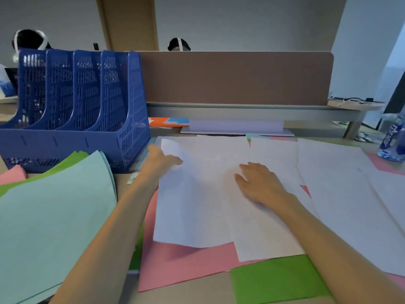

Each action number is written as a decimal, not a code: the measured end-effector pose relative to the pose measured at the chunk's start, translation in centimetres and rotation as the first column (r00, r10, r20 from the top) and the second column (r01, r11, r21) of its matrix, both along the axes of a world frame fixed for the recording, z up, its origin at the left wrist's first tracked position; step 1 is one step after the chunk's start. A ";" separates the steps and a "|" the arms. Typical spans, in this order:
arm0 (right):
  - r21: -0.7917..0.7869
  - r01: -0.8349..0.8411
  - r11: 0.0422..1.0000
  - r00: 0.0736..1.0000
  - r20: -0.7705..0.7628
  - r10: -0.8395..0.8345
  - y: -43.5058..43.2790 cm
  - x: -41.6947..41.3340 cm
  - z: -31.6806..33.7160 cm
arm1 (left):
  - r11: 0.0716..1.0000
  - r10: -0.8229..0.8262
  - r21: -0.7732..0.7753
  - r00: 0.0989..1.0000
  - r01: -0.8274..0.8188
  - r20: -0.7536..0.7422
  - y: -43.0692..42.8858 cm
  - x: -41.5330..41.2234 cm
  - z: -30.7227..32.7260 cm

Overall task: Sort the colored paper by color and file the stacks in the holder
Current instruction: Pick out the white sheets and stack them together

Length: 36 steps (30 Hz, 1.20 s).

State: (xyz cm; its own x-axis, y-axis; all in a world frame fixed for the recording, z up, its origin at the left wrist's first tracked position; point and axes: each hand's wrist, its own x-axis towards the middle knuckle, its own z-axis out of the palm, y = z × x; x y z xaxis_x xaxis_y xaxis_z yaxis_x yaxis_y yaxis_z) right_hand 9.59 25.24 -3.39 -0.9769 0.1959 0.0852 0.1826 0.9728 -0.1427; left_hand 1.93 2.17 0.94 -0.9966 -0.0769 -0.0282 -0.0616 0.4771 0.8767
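— White sheets [339, 194] covered the middle and right of the frame when we looked down, overlapping a pink sheet [186, 264] on the table [197, 291].
— And our hands?
— Our left hand [163, 160] pinched the far left edge of the top white sheet [192, 205], thumb on top and fingers tucked beneath it, with the corner curling up just beside. Our right hand [258, 183] lay flat on the paper, fingers straight and a little spread, gripping nothing.
— What colours did we see elsewhere?
— At lower left a pale blue stack [54, 211] lay over green sheets [65, 164], with a pink stack [11, 175] at the left edge. One green sheet [278, 279] lay at lower right.
— And the holder?
— We saw the blue holder [76, 95] upright at upper left, just behind the pale blue stack. A water bottle [392, 139] stood at the right edge.
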 end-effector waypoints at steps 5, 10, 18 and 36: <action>0.075 0.226 0.971 0.965 0.115 -0.234 2.2 0.0 -0.7 | 0.996 -0.056 -0.068 0.998 0.059 0.043 -0.9 -1.2 -1.6; 0.084 0.205 0.975 0.973 0.090 -0.213 1.8 0.3 -0.7 | 0.989 -0.130 -0.060 0.990 0.133 0.049 -1.1 -1.1 -2.2; 0.031 0.053 0.998 0.998 0.039 -0.054 -2.0 -0.8 -0.5 | 0.950 -0.283 0.162 0.955 0.267 0.085 0.7 0.3 -3.3; -0.893 -0.122 0.433 0.954 -0.226 -0.198 1.3 -0.6 1.2 | 0.996 -0.082 -0.053 0.974 0.072 -0.209 1.7 0.6 -3.0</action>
